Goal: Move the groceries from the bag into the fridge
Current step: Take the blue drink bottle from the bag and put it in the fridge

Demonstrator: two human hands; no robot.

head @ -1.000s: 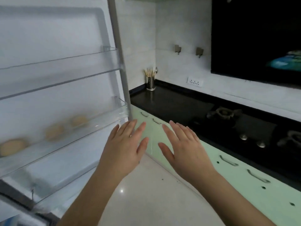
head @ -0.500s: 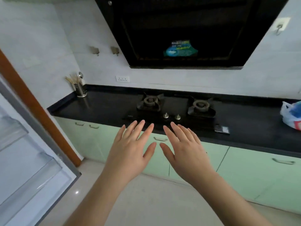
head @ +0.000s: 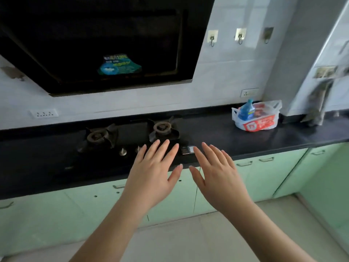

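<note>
- The left grip (head: 151, 173) and right grip (head: 220, 176) hover side by side, apart, before the desk (head: 217, 137).
- The stove (head: 130, 138) lies behind the left grip.
- The bag (head: 256, 118) sits on the desk, behind and right of the right grip.
- A bottle (head: 246, 109) stands in the bag.

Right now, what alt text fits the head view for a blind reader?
Two empty hands, left and right, reach out with straight fingers before a black counter with a gas stove. A grocery bag sits far right.
</note>
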